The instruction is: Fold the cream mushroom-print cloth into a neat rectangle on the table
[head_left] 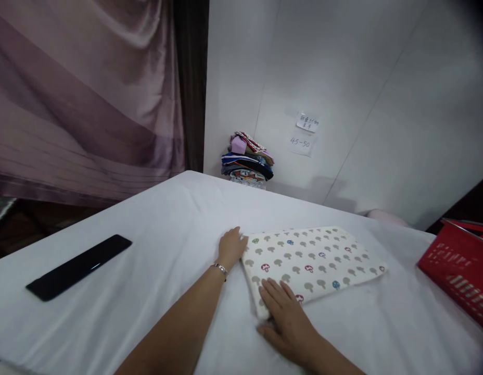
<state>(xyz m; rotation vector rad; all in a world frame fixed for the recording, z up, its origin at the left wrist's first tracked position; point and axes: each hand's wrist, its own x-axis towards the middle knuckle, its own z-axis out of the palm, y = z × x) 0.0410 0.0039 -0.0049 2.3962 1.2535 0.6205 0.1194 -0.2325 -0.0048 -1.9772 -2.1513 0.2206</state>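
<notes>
A folded white cloth (pixel 315 263) printed with grey mushrooms and a few red, blue, green and purple ones lies flat on the white-covered table (pixel 167 271). At its left edge rests my left hand (pixel 231 247), fingers stretched out and touching the upper left corner; a bracelet circles that wrist. My right hand (pixel 284 320) lies over the near left part of the fabric, its fingers extended flat on top and the thumb apart. Both hands are open. Part of the cloth's near edge is hidden under the right hand.
A long black flat object (pixel 79 266) lies on the table at the left. On the right stands a red container (pixel 458 263) with white lettering. Beyond the far edge is a stack of folded clothes (pixel 247 161); paper notes (pixel 302 143) hang on the wall. A purple curtain (pixel 89 94) hangs left.
</notes>
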